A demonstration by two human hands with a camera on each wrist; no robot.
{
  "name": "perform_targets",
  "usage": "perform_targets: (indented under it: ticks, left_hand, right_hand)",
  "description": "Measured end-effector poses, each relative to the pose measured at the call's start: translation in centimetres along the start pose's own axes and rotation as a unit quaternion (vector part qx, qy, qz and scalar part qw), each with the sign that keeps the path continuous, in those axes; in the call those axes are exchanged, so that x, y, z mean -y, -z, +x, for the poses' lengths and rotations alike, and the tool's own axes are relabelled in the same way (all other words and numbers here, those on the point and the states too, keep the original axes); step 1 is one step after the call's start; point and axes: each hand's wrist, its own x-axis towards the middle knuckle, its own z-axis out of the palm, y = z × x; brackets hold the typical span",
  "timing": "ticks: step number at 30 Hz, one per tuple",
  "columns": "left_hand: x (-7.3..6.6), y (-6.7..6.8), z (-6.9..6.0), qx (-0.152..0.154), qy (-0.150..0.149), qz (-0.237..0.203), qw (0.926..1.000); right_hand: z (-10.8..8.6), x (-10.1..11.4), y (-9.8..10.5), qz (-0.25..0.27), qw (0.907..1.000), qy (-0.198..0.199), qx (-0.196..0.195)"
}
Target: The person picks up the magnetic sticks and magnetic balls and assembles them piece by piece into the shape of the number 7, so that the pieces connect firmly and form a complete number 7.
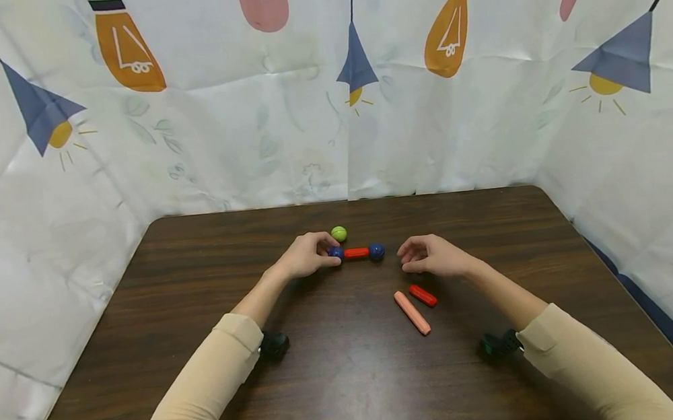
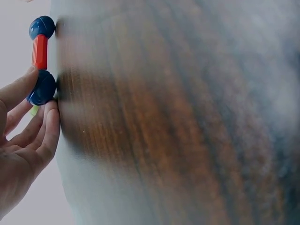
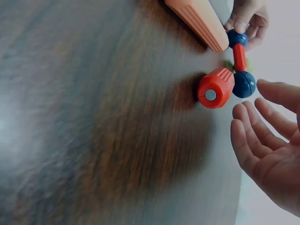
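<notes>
Two blue balls are joined by a short red rod (image 1: pixel 356 253), forming a dumbbell shape that lies on the table. My left hand (image 1: pixel 307 255) pinches the left blue ball (image 2: pixel 42 87) between thumb and fingers. At the other end sits the right blue ball (image 1: pixel 376 251). My right hand (image 1: pixel 436 256) is held just right of that ball, apart from it, its fingers loosely bent around nothing. A green ball (image 1: pixel 339 234) lies behind the joined piece, close to my left fingertips.
Nearer than the right hand lie a loose red rod (image 1: pixel 422 295), with a silvery round end (image 3: pixel 210 95) in the right wrist view, and a longer peach rod (image 1: pixel 412 313). All rest on a dark wooden table (image 1: pixel 341 385). A patterned white curtain (image 1: pixel 233 145) hangs behind it.
</notes>
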Motion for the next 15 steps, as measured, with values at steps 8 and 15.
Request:
perform_targets:
  ticks: [8,15]
  left_hand:
    - [-0.1,0.0,-0.2,0.004,0.006,-0.003,1.0]
    - [-0.2,0.0,-0.3,0.005,0.007,-0.012,0.9999]
  right_hand:
    - [-1.7,-0.6,0.1,-0.007,0.9999,0.004,0.013]
    - [-3.1,-1.1,-0.2,-0.014,0.9998,-0.006,0.013]
